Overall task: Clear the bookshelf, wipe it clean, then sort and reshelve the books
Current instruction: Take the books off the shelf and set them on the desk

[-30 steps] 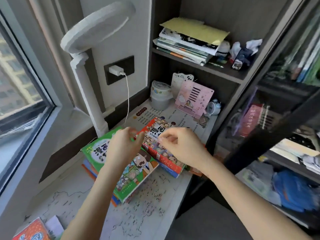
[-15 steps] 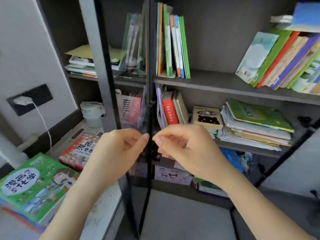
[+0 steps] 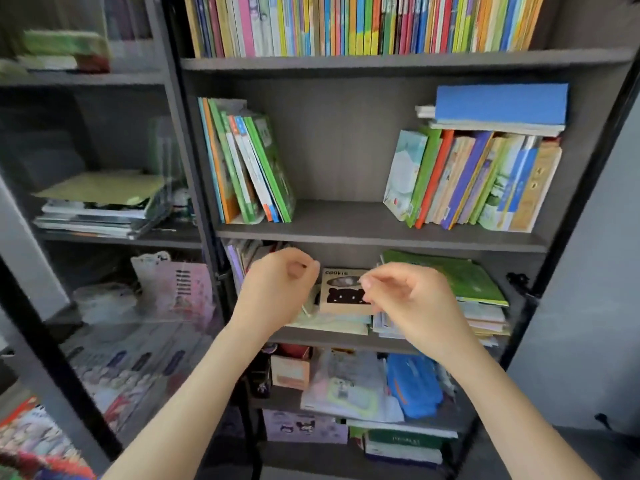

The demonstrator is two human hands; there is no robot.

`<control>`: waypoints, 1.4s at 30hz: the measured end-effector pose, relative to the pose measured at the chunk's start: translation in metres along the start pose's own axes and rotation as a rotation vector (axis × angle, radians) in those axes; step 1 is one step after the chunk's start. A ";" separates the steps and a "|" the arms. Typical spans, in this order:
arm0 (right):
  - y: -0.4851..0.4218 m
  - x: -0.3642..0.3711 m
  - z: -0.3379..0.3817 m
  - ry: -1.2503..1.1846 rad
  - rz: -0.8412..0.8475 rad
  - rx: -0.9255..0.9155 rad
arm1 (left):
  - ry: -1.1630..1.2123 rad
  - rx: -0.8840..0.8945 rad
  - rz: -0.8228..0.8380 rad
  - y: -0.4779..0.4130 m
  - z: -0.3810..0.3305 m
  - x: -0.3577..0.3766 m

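Your left grip [image 3: 277, 289] is curled into a loose fist, thumb against forefinger, w/ nothing visible inside it. Your right grip [image 3: 412, 299] is curled also: thumb and forefinger tips are pressed together, and nothing shows between them. Both grips hang in the air in front of the bookshelf [image 3: 381, 230], near each other but apart, at the level of the third shelf from the top of the view. Neither one touches a book.

The books are on the shelves.
- Top shelf: a tight row of thin upright books [image 3: 363, 22] in many colours.
- Second shelf, left: a small group of green books [image 3: 249, 168], tops leaning toward the left wall.
- Second shelf, right: a bigger group of leaning books [image 3: 478, 178] w/ a blue book [image 3: 498, 103] lying flat on top. The two groups are well apart.
- Third shelf, behind your grips: a tan box marked "COOKIE" [image 3: 343, 289] shows between the grips. To the right is a flat pile topped by a green book [image 3: 460, 275].
- Below that: a blue pouch [image 3: 412, 386] beside loose papers, and lower down a purple box [image 3: 301, 427].

At left, a glass door [image 3: 104, 323] w/ a dark frame covers the next section. Through it the view is blurred — you can make out a flat pile of books under a yellow-green sheet [image 3: 100, 192], and one level lower a pink stand [image 3: 187, 289].
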State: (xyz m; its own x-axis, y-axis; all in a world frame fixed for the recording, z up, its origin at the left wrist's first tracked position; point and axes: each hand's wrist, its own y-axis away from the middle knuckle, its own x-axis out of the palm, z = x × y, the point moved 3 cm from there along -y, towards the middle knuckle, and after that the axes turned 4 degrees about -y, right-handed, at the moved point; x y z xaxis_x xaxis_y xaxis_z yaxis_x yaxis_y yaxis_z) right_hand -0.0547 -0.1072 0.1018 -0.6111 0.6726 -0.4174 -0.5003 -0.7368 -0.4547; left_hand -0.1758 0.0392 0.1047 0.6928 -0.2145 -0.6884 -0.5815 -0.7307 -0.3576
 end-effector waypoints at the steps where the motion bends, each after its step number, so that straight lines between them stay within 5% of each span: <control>1: -0.011 -0.001 -0.008 0.009 -0.018 0.002 | 0.015 -0.016 -0.016 -0.014 0.004 0.008; 15: -0.260 0.119 -0.074 0.204 -0.044 -0.025 | 0.193 -0.232 -0.476 -0.245 0.145 0.019; 25: -0.378 0.236 -0.093 0.358 -0.246 -0.139 | 0.222 -0.248 -0.537 -0.317 0.172 0.025; 42: -0.395 0.155 -0.149 0.017 -0.266 0.008 | 0.163 -0.257 -0.815 -0.360 0.146 0.034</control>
State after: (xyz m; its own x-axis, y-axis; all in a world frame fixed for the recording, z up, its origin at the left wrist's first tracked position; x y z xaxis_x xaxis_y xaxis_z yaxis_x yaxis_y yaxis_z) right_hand 0.1400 0.2981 0.0994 -0.4471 0.8437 -0.2970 -0.6469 -0.5343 -0.5441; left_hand -0.0056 0.3894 0.1176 0.9151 0.3638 -0.1738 0.2233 -0.8162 -0.5328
